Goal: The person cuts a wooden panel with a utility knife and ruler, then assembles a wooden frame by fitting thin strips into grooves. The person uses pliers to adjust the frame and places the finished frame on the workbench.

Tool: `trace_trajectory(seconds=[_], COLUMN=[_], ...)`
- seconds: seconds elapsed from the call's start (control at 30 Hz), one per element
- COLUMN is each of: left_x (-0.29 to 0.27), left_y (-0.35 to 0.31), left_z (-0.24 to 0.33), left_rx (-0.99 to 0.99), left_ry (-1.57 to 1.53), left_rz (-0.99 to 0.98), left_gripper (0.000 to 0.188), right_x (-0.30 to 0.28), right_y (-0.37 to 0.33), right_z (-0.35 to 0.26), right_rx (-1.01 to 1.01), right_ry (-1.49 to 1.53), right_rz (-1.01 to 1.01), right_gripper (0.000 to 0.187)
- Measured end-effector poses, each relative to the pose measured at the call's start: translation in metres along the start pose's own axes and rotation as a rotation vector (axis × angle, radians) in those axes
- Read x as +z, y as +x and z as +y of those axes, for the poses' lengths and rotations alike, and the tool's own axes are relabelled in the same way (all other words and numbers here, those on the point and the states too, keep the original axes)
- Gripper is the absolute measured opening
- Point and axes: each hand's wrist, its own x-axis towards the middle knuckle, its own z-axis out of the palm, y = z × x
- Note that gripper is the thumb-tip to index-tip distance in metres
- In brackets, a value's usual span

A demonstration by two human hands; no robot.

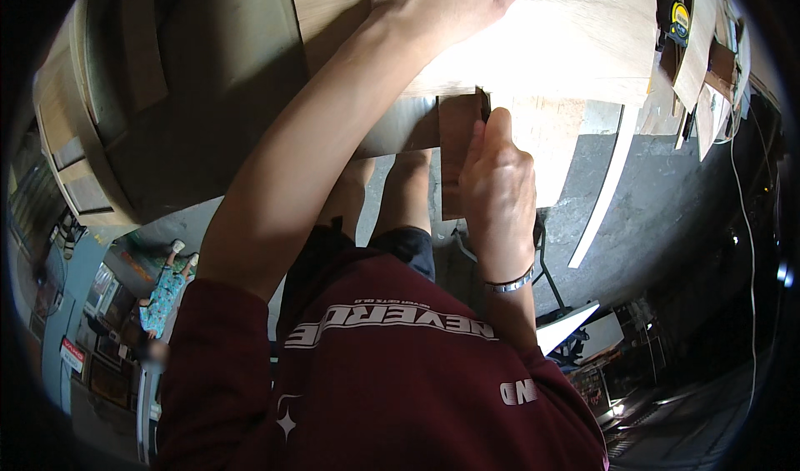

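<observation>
A pale plywood sheet (567, 21) lies across the top of the view, glaring white under a strong light. My left hand (442, 4) rests flat on it, thumb stretched out to the right; the upper edge cuts off its other fingers. At the sheet's near edge, my right hand (500, 162) is closed around a thin dark tool (483, 102), which looks like a utility knife. Its tip meets the edge of the plywood, and most of its handle is hidden in my fist. Beneath that hand are a reddish-brown board (454, 158) and a lighter board (554, 129).
A tape measure (679, 19) sits at the upper right beside stacked wood offcuts (696, 46). A white strip (607, 187) slants down over the grey floor (658, 212). A large wooden panel (208, 129) spans the left. Another person (162, 300) is at the far lower left.
</observation>
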Motion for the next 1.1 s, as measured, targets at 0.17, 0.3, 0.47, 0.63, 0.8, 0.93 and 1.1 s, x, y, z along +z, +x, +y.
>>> trace_trajectory(seconds=[0.17, 0.3, 0.47, 0.63, 0.8, 0.93, 1.1], left_x=[0.005, 0.006, -0.031, -0.077, -0.096, -0.107, -0.114], left_y=[0.003, 0.002, -0.043, -0.171, -0.179, -0.174, -0.17], left_z=[-0.003, -0.01, -0.015, 0.01, 0.021, 0.007, 0.001], left_rx=[0.038, 0.038, -0.018, -0.593, -0.857, -1.008, -0.92], left_ry=[0.009, 0.02, -0.273, -0.352, -0.587, -0.795, -0.777], left_rz=[-0.005, -0.016, 0.284, 0.186, 0.128, 0.028, -0.095], left_gripper=[0.06, 0.062, 0.047, 0.063, 0.048, 0.042, 0.043], right_x=[0.01, 0.023, 0.0, -0.025, -0.038, -0.049, -0.061], right_y=[-0.002, -0.017, -0.019, 0.003, 0.031, 0.053, 0.063], right_z=[0.009, 0.024, 0.058, 0.089, 0.081, 0.112, 0.111], right_rx=[-0.017, -0.079, -0.008, 0.076, 0.2, 0.383, 0.454], right_ry=[0.022, 0.059, 0.312, 0.233, 0.829, 1.092, 1.276], right_rz=[0.044, 0.186, 0.32, 0.428, 0.496, 0.413, 0.415], right_gripper=[0.017, 0.016, 0.02, 0.02, 0.041, 0.032, 0.029])
